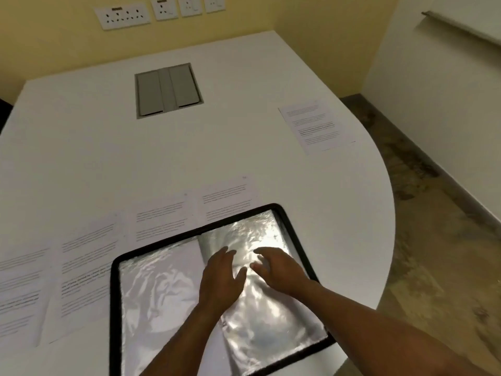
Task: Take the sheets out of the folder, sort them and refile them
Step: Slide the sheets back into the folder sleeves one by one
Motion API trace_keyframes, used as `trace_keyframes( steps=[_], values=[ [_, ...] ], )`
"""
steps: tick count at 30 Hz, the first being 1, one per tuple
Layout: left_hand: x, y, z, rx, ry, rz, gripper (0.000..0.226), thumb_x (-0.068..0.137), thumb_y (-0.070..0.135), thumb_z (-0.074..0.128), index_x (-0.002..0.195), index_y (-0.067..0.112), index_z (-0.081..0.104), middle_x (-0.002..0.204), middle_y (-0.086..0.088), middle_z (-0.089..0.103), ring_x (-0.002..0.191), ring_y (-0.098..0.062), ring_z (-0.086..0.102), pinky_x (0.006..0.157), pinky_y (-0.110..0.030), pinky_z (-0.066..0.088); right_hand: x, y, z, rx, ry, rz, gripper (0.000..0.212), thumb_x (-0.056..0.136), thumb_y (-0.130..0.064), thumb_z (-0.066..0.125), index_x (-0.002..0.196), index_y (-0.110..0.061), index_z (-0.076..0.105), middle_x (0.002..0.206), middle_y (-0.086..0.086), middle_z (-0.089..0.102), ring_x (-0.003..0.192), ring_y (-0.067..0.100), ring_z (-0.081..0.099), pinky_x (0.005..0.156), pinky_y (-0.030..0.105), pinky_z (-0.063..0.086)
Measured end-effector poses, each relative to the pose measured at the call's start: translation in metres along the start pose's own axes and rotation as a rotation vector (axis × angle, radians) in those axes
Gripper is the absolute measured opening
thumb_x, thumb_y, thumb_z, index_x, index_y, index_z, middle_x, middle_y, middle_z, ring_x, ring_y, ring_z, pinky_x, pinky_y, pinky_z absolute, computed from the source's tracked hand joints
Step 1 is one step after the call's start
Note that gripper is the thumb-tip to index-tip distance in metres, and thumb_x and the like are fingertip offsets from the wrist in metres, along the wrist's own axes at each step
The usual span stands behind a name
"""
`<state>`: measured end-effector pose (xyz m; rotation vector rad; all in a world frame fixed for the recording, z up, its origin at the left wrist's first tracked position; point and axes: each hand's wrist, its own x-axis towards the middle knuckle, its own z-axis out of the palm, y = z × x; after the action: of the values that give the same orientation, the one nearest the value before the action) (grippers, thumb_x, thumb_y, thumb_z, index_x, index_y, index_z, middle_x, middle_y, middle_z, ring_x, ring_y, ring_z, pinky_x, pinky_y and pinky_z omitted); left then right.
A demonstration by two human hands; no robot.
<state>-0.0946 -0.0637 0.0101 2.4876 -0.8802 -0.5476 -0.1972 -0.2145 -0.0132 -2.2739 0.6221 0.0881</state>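
**Open folder on the white table, both hands on its right page**

A big white table [189, 147] with a round right edge is seen. A grey hatch [168, 89] is set into its far part. Wall sockets [122, 17] are fixed on the yellow wall behind it.

A black-edged folder [115, 308] is laid open at the near edge of the table. Its pages are shiny clear sleeves [160, 294], and they look crinkled. A white sheet [187, 253] is seen inside the left sleeve, near the middle fold.

Four printed sheets are spread in a row on the table, from the near left up to just behind the folder: one [21, 291], a second [86, 267], a third [160, 221] and a fourth [227, 199]. The folder lies over their near edges. A fifth sheet [317, 126] is placed alone, far off to the right.

The left hand [221, 278] is laid flat on the right page by the fold, with fingers held straight. The right hand [276, 267] is set just beside it, with fingers bent a little and their tips on the sleeve. Nothing is held by either hand.
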Motion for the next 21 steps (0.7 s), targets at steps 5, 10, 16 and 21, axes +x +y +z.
trace_keyframes(
  steps=[5,10,16,21],
  values=[
    [0.07,0.073,0.01,-0.067,-0.007,-0.006,0.052,0.092,0.04,0.059,0.138,0.019,0.047,0.146,0.001,0.045,0.137,-0.016,0.036,0.111,-0.03,0.03,0.041,0.046,-0.065,0.08,0.099,0.038,0.034,0.093,-0.05,0.054,0.117,-0.029,0.064,0.116,-0.006,0.067,0.106,0.011,0.06,0.089,0.029,0.046],
    [0.135,0.13,0.021,-0.1,-0.023,0.014,0.046,0.091,0.035,0.061,0.132,0.015,0.052,0.133,0.0,0.055,0.123,-0.016,0.049,0.095,-0.02,0.033,0.082,0.096,-0.122,0.111,0.204,0.116,0.047,0.095,-0.05,0.053,0.133,-0.022,0.056,0.137,-0.004,0.056,0.128,0.015,0.049,0.104,0.026,0.036],
    [0.212,0.182,0.039,-0.086,-0.077,0.021,0.053,0.093,0.039,0.058,0.14,0.018,0.044,0.147,0.0,0.043,0.134,-0.017,0.039,0.111,-0.032,0.033,0.13,0.145,-0.181,0.173,0.323,0.197,0.045,0.095,-0.046,0.056,0.13,-0.018,0.058,0.134,0.0,0.059,0.125,0.019,0.052,0.101,0.026,0.037],
    [0.283,0.217,0.051,-0.06,-0.098,0.071,0.054,0.093,0.038,0.058,0.141,0.016,0.043,0.147,-0.002,0.042,0.134,-0.02,0.039,0.111,-0.034,0.034,0.177,0.177,-0.225,0.197,0.4,0.253,0.045,0.094,-0.043,0.057,0.13,-0.016,0.058,0.134,0.004,0.06,0.125,0.021,0.053,0.102,0.029,0.039]
  ],
)
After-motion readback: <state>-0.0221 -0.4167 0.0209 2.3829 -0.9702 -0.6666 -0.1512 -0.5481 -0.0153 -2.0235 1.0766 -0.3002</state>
